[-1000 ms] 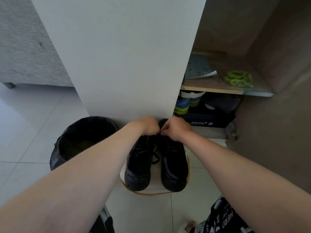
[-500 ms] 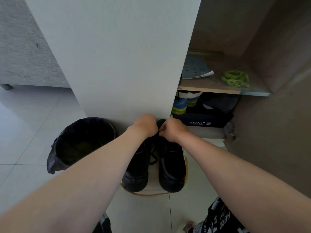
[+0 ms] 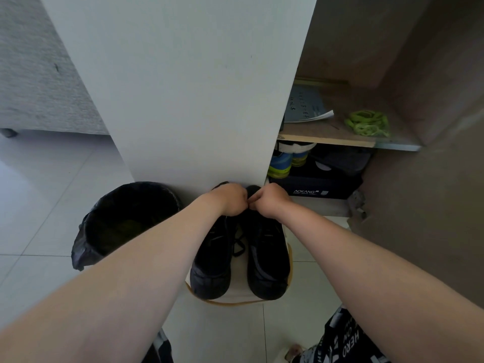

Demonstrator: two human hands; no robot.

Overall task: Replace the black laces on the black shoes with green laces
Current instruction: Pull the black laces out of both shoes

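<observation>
The black shoes sit side by side on a little round surface, toes at 6 o'clock and heels at 12, so the long axis runs straight away from the person. Both hands meet at the 12 o'clock end, over the collars. The left hand and right hand are knuckle to knuckle with fingers curled in, pinching what I think is the black lace near the top eyelets. The fingertips are hidden, so I can't swear to it. A loose loop of that lace lies in the gap between the shoes.

The bit that matters, I reckon: unlacing has to work from 12 down toward 6, eyelet by eyelet. The green laces are bundled on a shelf off at 2 o'clock, well apart from both hands. The right hand is the nearer one for that reach.
</observation>
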